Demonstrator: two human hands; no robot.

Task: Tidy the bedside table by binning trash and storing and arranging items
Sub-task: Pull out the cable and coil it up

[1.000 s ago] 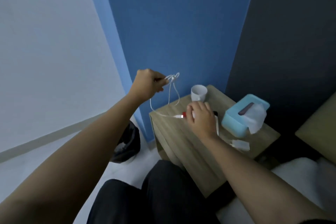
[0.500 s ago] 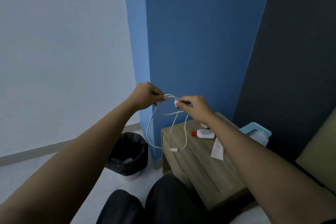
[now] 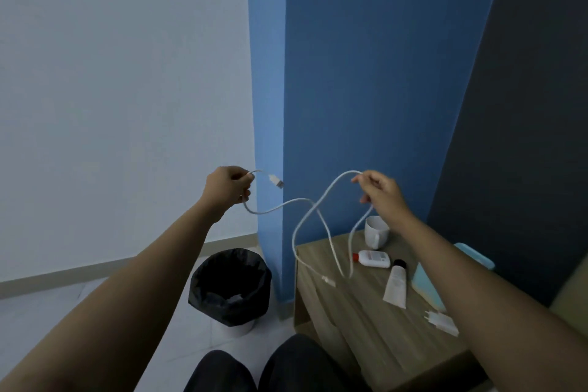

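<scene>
A white charging cable (image 3: 299,200) stretches in the air between both hands, above the wooden bedside table (image 3: 366,305). My left hand (image 3: 227,189) grips it near the USB plug, which sticks out to the right of the fist. My right hand (image 3: 380,189) pinches a loop of it farther along. The slack crosses itself and hangs down, and the small plug end dangles just over the table top. On the table lie a white mug (image 3: 375,231), a small white bottle with a red cap (image 3: 374,259), a white tube with a black cap (image 3: 396,285) and a white charger plug (image 3: 440,321).
A bin lined with a black bag (image 3: 230,286) stands on the floor left of the table, against the blue wall. A light blue tissue box (image 3: 429,286) is mostly hidden behind my right forearm. My dark-trousered knees (image 3: 264,369) are at the bottom edge.
My hands, together half a second ago, have moved apart and pulled the cable out wide. One second ago my right hand was down on the table by the bottle.
</scene>
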